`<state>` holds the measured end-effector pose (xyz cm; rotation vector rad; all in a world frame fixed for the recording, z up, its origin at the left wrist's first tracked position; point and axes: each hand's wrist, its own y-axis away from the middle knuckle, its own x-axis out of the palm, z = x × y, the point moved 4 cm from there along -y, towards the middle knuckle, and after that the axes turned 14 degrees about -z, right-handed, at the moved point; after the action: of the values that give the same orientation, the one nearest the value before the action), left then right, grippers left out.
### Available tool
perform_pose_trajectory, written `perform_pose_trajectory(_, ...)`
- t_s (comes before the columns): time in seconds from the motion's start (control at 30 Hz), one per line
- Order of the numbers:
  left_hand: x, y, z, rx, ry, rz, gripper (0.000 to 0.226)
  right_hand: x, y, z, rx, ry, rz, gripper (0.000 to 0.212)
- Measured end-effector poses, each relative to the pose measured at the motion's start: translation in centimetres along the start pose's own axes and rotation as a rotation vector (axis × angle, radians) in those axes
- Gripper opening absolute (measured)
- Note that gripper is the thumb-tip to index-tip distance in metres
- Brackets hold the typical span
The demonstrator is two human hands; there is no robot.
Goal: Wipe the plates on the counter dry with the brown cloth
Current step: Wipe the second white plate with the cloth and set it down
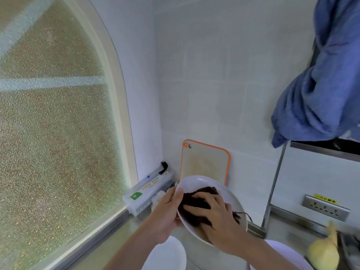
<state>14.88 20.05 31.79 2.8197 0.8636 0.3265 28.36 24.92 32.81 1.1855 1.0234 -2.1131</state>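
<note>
I hold a white plate (196,183) tilted up in front of me above the counter. My left hand (167,209) grips its left rim, thumb over the edge. My right hand (216,215) presses the brown cloth (196,199) into the plate's inside, fingers spread over the cloth. A loose thread of the cloth hangs over the right rim. Two more white plates lie on the counter below: one (167,254) under my left forearm, another (280,252) at the lower right, partly hidden by my right arm.
An orange-edged cutting board (204,160) leans on the tiled wall behind the plate. A white box (148,191) sits by the frosted window. A blue towel (319,90) hangs at the upper right. A wall socket (325,207) and a yellow object (323,252) are at the right.
</note>
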Motion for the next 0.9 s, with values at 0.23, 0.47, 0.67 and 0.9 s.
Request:
perform_pose_trajectory(0.23, -1.0, -1.2, 1.3, -0.061, -0.035, -0.086, 0.031, -0.3, 1.6, -2.3, -0.194, -0.062, 0.203, 0.072)
perform_pose_trajectory(0.47, 0.0, -1.2, -0.2, 0.118, -0.195, -0.165, 0.032, -0.8, 3.6, -3.1, -0.352, 0.059, -0.082, 0.052)
perform_pose_trajectory(0.67, 0.6, -1.5, -1.2, 0.192, -0.176, -0.186, 0.034, 0.3, 3.6, -1.0, -0.303, 0.062, -0.21, 0.047)
perform_pose_trajectory(0.9, -1.1, -1.6, -2.4, 0.26, -0.178, -0.176, 0.041, -2.6, 3.7, -3.6, -0.498, 0.288, -0.12, 0.044)
